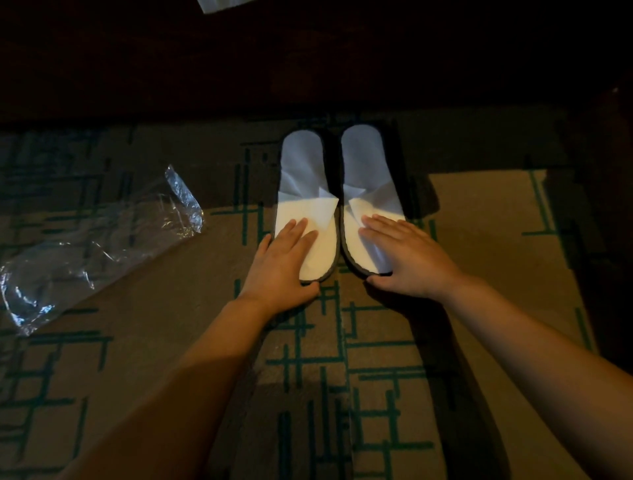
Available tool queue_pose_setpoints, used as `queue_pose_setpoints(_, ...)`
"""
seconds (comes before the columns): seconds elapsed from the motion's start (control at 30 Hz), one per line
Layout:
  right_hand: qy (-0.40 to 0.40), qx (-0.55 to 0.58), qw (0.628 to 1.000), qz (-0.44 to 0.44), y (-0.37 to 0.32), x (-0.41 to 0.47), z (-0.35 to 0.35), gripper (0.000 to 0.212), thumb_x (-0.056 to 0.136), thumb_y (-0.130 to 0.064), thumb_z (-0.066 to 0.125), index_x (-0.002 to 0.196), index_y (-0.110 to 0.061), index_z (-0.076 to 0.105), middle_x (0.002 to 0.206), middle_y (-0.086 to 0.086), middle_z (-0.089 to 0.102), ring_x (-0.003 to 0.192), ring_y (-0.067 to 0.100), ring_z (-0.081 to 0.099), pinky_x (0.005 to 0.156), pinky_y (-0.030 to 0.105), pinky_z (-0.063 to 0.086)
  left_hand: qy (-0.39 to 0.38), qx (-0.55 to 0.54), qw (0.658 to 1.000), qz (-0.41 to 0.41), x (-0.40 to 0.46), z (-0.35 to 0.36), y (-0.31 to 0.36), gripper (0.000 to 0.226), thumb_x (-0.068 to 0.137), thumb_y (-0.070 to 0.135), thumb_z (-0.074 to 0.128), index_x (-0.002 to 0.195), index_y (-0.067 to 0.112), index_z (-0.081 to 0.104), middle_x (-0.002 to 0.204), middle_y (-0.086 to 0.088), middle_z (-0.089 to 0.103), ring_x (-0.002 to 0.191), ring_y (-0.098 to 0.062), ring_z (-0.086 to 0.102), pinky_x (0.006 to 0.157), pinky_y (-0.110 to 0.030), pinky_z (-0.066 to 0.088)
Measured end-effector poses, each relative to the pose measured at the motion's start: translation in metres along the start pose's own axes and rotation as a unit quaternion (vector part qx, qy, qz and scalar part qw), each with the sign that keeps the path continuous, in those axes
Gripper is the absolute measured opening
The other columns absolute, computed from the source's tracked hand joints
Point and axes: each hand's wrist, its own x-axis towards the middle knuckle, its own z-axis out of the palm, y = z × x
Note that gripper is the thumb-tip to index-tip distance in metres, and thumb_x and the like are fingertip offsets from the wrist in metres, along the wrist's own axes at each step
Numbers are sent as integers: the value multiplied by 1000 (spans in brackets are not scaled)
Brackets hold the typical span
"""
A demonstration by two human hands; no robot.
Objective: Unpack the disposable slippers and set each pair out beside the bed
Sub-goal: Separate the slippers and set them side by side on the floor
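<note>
Two white disposable slippers with dark edging lie side by side on the patterned carpet, their far ends close to the dark bed base. My left hand (286, 262) rests flat on the near end of the left slipper (303, 164), fingers spread. On the near end of the right slipper (363, 161) my right hand (407, 258) lies flat in the same way. Neither hand grips anything.
An empty clear plastic wrapper (99, 240) lies crumpled on the carpet (479, 240) to the left. The dark bed base (308, 68) runs across the top of the view. A pale sheet corner (222, 4) shows at the top edge.
</note>
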Motion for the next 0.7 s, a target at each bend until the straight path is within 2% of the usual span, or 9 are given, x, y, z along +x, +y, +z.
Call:
queue_pose_setpoints(0.6, 10, -25, 1000, 7, 5, 7, 5, 84, 76, -50, 64, 146, -26, 23, 159, -5, 14, 145, 12, 8, 109, 30, 2, -6, 6, 1000, 16, 5, -4, -7, 86, 79, 46, 60, 147, 24, 14, 159, -3, 5, 146, -20, 1, 119, -49, 7)
queue_pose_setpoints(0.7, 14, -17, 1000, 6, 5, 5, 7, 83, 76, -49, 64, 146, -26, 24, 158, -4, 15, 145, 13, 9, 113, 33, 7, -1, 3, 1000, 20, 6, -3, -8, 86, 78, 46, 61, 147, 23, 15, 159, -3, 7, 146, -20, 2, 118, -47, 8)
